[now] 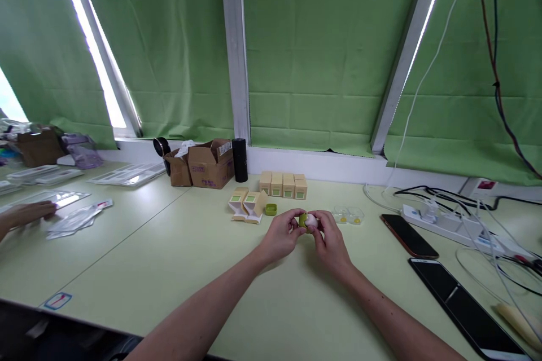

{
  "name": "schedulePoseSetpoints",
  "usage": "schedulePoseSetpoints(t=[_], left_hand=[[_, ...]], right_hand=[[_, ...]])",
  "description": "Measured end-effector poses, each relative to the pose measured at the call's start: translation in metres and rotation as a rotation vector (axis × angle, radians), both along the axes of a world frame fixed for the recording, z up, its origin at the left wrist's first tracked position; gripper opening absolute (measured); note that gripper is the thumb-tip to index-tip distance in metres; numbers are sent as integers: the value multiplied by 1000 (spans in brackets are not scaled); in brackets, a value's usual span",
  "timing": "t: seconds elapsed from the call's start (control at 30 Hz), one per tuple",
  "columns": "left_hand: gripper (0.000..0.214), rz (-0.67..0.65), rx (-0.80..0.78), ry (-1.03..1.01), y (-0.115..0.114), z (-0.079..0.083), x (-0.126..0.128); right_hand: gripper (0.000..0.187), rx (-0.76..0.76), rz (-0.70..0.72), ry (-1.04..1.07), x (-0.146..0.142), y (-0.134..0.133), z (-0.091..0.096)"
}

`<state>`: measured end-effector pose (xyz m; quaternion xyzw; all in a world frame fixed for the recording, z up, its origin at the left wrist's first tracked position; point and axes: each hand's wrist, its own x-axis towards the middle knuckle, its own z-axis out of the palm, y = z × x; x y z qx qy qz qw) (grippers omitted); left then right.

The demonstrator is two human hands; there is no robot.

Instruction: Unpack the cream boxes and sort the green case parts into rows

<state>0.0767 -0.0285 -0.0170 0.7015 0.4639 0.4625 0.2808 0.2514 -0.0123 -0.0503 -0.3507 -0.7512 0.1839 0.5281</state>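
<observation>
My left hand (282, 234) and my right hand (329, 237) meet over the pale green table (178, 254), both pinched on a small item (308, 220) that is green on the left and whitish on the right. A loose green cap (271, 209) lies just behind my left hand. Two opened small cream boxes (248, 205) lie beside it. A row of several closed cream boxes with green labels (283, 185) stands farther back. A clear plastic blister with yellow bits (348, 215) lies to the right of my hands.
Two brown cartons (203, 166) and a black cylinder (240, 159) stand near the window ledge. Two phones (409, 235) (461, 304), a power strip (440, 223) and tangled cables lie at the right. Another person's hand (25, 215) rests on clear packets (74, 217) at the left.
</observation>
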Motion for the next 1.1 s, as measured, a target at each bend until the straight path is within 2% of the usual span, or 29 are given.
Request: schedulePoseSetpoints(t=[0.27,0.63,0.8,0.93,1.1], left_hand=[[37,53,27,71,-5,8,2],[35,94,31,131,-8,15,4],[37,157,27,48,4,6,-12],[40,163,41,-98,18,-6,-23],[42,200,53,-149,25,-14,-23]], right_hand=[[26,-91,35,127,-5,0,-1],[42,-307,121,333,-12,-1,-4],[54,-442,82,629,7,18,-1],[53,-587,206,829,25,31,-1],[41,-669,323,892,24,27,0]])
